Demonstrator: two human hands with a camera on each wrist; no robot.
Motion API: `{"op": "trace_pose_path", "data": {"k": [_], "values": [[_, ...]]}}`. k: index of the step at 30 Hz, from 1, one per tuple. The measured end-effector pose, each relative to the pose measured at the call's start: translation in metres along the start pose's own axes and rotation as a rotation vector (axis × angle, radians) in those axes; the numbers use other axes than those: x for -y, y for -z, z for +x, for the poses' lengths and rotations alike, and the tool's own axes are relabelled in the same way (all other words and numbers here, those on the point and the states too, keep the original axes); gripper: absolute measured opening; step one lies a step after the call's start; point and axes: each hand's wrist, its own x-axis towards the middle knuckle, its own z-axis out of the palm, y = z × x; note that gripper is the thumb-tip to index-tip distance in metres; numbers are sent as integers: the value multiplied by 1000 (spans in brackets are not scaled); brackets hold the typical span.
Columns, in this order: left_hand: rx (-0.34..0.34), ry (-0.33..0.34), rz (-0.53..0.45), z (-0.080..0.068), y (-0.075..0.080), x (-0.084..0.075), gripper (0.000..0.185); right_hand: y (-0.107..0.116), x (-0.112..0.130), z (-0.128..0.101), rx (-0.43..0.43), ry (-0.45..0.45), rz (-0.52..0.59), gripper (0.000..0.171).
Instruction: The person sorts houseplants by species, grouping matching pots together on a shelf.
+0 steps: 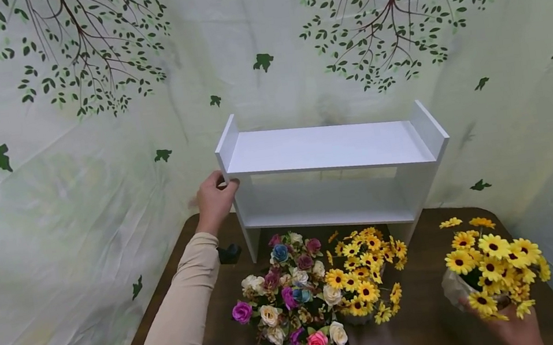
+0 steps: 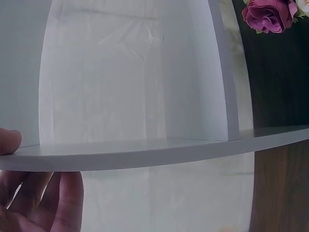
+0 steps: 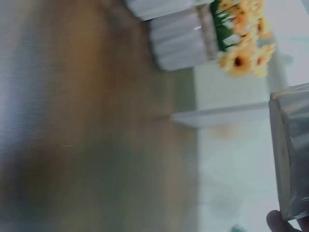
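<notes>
My left hand (image 1: 214, 201) grips the left side panel of a white two-tier shelf (image 1: 325, 145). In the left wrist view the thumb lies on one face of the panel (image 2: 125, 161) and the fingers (image 2: 70, 203) on the other. At the right, my right hand (image 1: 519, 327) holds a pot of yellow daisy-like flowers (image 1: 496, 266). The right wrist view shows its pale wrapped pot (image 3: 292, 154) above the table, fingertips (image 3: 276, 223) at its bottom edge. Blossoms hide much of this hand in the head view.
Mixed roses (image 1: 294, 304) and another pot of yellow flowers (image 1: 365, 271) stand before the shelf on the dark wooden table (image 1: 421, 316). A small black object (image 1: 229, 254) lies by the shelf's left foot. Behind hangs a leaf-printed cloth (image 1: 246, 19).
</notes>
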Motion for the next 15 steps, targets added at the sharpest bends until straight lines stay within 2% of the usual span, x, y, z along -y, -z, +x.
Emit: {"op": "trace_pose_path", "data": {"k": [2, 3, 4, 6, 10, 12, 15], "values": [[-2, -11, 0, 1, 0, 0, 36, 4, 8, 7, -81, 80, 44, 84], [-3, -17, 0, 1, 0, 0, 36, 6, 14, 10, -156, 108, -130, 93], [-2, -21, 0, 1, 0, 0, 35, 8, 27, 14, -234, 60, -127, 101], [3, -23, 0, 1, 1, 1, 35, 14, 42, 21, -273, 119, -121, 108], [10, -17, -4, 2, 1, 2, 37, 28, 75, 32, -314, 259, -72, 110], [13, -14, 0, 2, 1, 3, 37, 37, 92, 37, -299, 305, -42, 112], [23, -10, 18, 1, 0, 3, 38, 50, 115, 45, -264, 351, -57, 113]]}}
